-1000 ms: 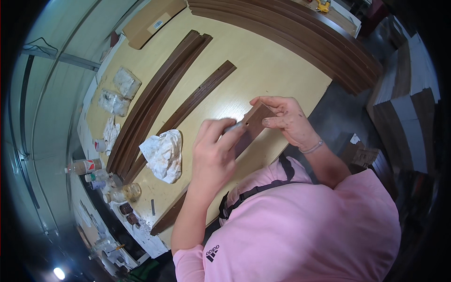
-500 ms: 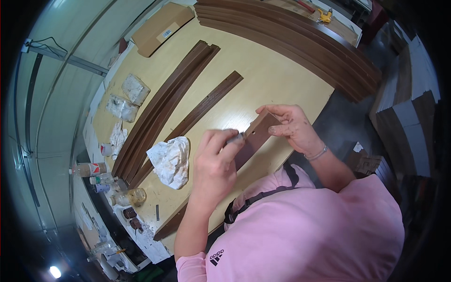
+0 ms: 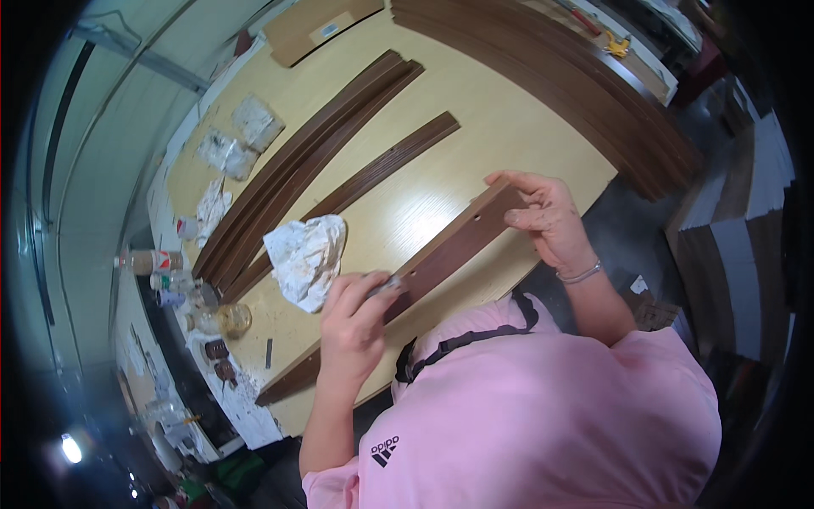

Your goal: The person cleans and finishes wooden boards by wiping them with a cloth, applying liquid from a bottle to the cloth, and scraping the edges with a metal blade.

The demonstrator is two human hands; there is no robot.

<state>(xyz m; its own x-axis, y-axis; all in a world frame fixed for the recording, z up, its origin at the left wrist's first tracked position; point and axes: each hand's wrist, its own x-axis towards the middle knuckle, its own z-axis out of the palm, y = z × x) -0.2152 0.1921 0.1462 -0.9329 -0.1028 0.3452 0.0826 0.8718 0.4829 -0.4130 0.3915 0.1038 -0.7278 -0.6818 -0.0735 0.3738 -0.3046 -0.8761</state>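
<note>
A long brown wooden board [image 3: 454, 253] with small holes along its face slants across the front of the table, tilted up on edge. Its far right end is gripped by my right hand [image 3: 553, 222], fingers behind and thumb on the near face. My left hand [image 3: 352, 321] is closed around a small grey piece [image 3: 386, 285], pressed on the board's upper edge near the middle; the fingers partly hide it, and I cannot tell its exact kind. Just beyond my left hand lies a crumpled, stained white cloth [image 3: 305, 259].
Brown strips [image 3: 318, 157] and a single strip [image 3: 390, 161] lie beyond the cloth. More long brown boards [image 3: 543, 81] are stacked at the back right. Bottles and a jar [image 3: 222, 320] line the left edge. A cardboard box [image 3: 322, 30] sits at the back, wrapped blocks [image 3: 229, 154] at left.
My left hand has slid along the board's edge toward its lower left end with the grey piece. The right hand still holds the far end. The whole view has shifted slightly.
</note>
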